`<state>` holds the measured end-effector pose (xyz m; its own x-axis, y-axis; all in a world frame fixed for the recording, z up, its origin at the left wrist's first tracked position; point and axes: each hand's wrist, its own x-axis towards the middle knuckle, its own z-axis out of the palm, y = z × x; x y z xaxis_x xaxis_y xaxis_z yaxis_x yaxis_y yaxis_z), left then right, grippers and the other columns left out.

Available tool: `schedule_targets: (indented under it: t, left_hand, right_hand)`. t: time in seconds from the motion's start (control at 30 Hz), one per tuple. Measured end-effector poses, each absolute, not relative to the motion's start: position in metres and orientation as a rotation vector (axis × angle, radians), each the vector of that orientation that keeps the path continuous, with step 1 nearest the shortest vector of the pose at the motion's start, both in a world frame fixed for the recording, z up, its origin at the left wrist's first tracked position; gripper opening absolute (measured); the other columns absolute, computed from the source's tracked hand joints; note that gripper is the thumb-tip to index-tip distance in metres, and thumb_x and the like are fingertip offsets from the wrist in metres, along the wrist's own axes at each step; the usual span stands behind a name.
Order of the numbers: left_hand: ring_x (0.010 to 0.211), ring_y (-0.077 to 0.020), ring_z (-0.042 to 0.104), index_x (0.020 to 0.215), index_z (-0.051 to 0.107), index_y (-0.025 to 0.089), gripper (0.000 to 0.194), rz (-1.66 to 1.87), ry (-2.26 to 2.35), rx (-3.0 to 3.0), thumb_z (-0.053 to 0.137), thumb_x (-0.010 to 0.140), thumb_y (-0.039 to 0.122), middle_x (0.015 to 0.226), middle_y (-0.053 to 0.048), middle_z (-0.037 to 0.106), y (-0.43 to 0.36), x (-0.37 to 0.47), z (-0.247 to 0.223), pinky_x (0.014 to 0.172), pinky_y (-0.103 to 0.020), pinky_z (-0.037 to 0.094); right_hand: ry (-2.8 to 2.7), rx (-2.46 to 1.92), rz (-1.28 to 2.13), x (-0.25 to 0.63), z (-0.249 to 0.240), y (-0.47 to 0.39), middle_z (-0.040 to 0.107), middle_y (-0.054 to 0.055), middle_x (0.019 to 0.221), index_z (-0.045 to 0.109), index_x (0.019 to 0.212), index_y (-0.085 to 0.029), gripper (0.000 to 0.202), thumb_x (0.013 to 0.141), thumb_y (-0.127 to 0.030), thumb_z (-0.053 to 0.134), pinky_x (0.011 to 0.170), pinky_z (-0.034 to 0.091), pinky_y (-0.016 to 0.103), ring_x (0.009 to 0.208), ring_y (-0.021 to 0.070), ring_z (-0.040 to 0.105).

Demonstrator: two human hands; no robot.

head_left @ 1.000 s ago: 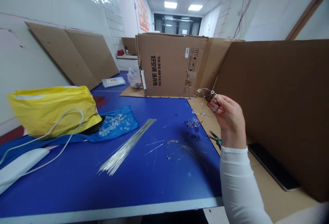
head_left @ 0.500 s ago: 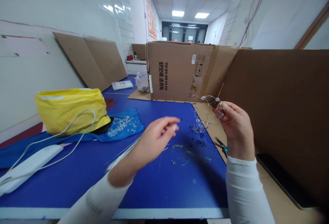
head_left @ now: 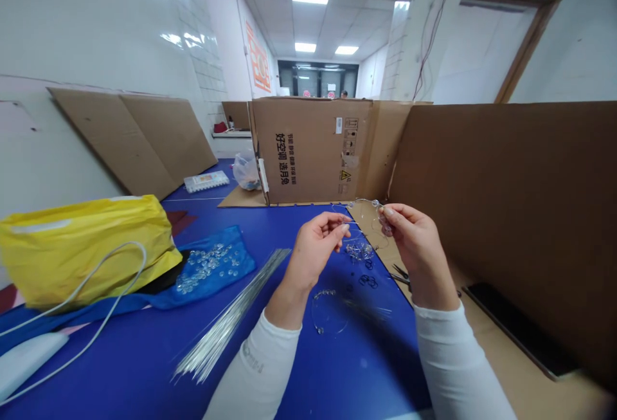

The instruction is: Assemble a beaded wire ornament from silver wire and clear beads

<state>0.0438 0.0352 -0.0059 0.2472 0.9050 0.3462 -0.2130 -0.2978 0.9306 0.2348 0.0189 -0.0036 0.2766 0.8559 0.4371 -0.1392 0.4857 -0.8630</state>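
Observation:
My right hand (head_left: 409, 230) is closed in a pinch on a beaded wire (head_left: 375, 203), a thin strand with clear beads that loops out to the left. Close beside it, my left hand (head_left: 322, 240) has its thumb and fingers pressed together on a thin wire (head_left: 353, 222). Whether that wire joins the beaded strand I cannot tell. Below the hands lie a small heap of clear beaded pieces (head_left: 359, 251) and several black rings (head_left: 368, 281). A wire hoop with beads (head_left: 315, 310) rests on the blue table.
A bundle of straight wires (head_left: 231, 317) lies left of my left arm. Loose clear beads (head_left: 207, 265) sit on blue cloth beside a yellow bag (head_left: 87, 246). Pliers (head_left: 401, 274) and a dark flat device (head_left: 520, 327) are at right. Cardboard (head_left: 313, 150) walls the back.
My left hand has moved right and up, closing on a thin wire near the right hand. The view has shifted, showing more of the wire bundle. My right hand still holds the beaded wire.

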Motion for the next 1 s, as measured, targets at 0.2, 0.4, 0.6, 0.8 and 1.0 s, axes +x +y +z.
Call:
schedule_targets:
  t: [0.2, 0.4, 0.6, 0.8, 1.0]
  left_hand:
    - [0.060, -0.0098, 0.060, 0.097, 0.074, 0.013, 0.019, 1.267, 0.665, 1.401, 0.072, 0.079, 0.018, 0.075, -0.002, 0.068, 0.037, 0.038, -0.005, 0.062, -0.027, 0.055]
    - [0.060, -0.0094, 0.060, 0.100, 0.072, 0.011, 0.021, 1.225, 0.648, 1.405, 0.071, 0.080, 0.017, 0.078, -0.003, 0.069, 0.036, 0.034, -0.002, 0.067, -0.028, 0.056]
    - [0.071, -0.0113, 0.062, 0.111, 0.067, 0.013, 0.037, 1.196, 0.620, 1.435, 0.075, 0.075, 0.014, 0.081, -0.002, 0.068, 0.038, 0.037, -0.006, 0.063, -0.024, 0.051]
    - [0.060, -0.0105, 0.063, 0.091, 0.073, 0.013, 0.021, 1.254, 0.652, 1.365, 0.077, 0.070, 0.014, 0.071, -0.001, 0.070, 0.037, 0.041, -0.008, 0.064, -0.025, 0.052]
    - [0.061, -0.0115, 0.066, 0.091, 0.075, 0.014, 0.021, 1.324, 0.594, 1.280, 0.077, 0.070, 0.013, 0.072, -0.003, 0.074, 0.039, 0.035, -0.005, 0.063, -0.025, 0.055]
  right_hand:
    - [-1.033, -0.853, 0.742, 0.232, -0.008, 0.018, 0.064, 0.002, 0.067, 0.079, 0.077, -0.020, 0.023, 0.072, -0.041, 0.084, 0.052, 0.036, 0.028, 0.057, 0.0121, 0.047]
    - [-1.059, -0.891, 0.669, 0.234, -0.011, 0.012, 0.066, 0.002, 0.071, 0.078, 0.080, -0.021, 0.022, 0.072, -0.041, 0.085, 0.054, 0.039, 0.027, 0.060, 0.0121, 0.049]
    - [-1.020, -0.888, 0.650, 0.233, -0.007, 0.008, 0.061, -0.001, 0.065, 0.076, 0.075, -0.020, 0.019, 0.069, -0.034, 0.086, 0.055, 0.037, 0.026, 0.058, 0.0102, 0.047]
    - [-1.074, -0.997, 0.573, 0.238, -0.007, 0.003, 0.070, 0.005, 0.077, 0.078, 0.085, -0.019, 0.027, 0.080, -0.045, 0.076, 0.059, 0.042, 0.028, 0.066, 0.0146, 0.056]
    - [-1.226, -1.380, 0.452, 0.250, -0.038, -0.075, 0.075, 0.009, 0.091, 0.079, 0.096, -0.025, 0.033, 0.086, -0.055, 0.068, 0.070, 0.055, 0.035, 0.081, 0.0239, 0.068]
